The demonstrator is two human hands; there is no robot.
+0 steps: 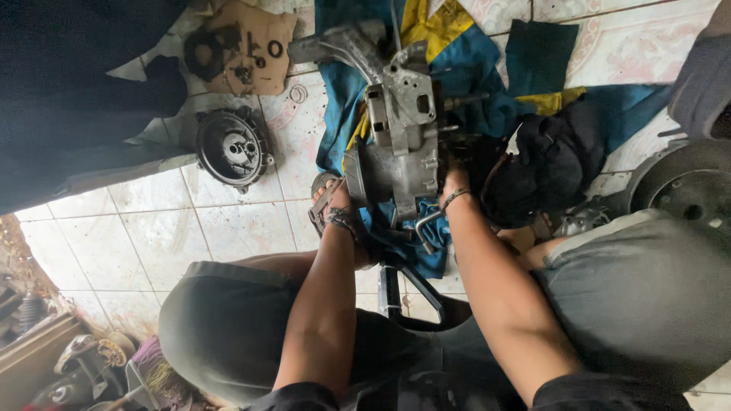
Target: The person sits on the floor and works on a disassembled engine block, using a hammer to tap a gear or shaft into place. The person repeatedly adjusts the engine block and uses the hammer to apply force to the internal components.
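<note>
Hands (pixel 335 205) (pixel 454 183) on grey engine casing (pixel 400 144), blue cloth (pixel 472 68) beneath

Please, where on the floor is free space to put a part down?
Bare tile lies below the round black cover, left of the knee. Crowded: around the grey engine casing on the blue cloth, which both hands, left and right, grip.

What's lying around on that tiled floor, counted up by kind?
Grey metal engine casing, held between left hand and right hand: 1
Round black cover: 1
Blue and yellow cloth: 1
Brown cardboard sheet with small parts: 1
Loose metal ring: 1
Bent metal key: 1
Total: 6
</note>
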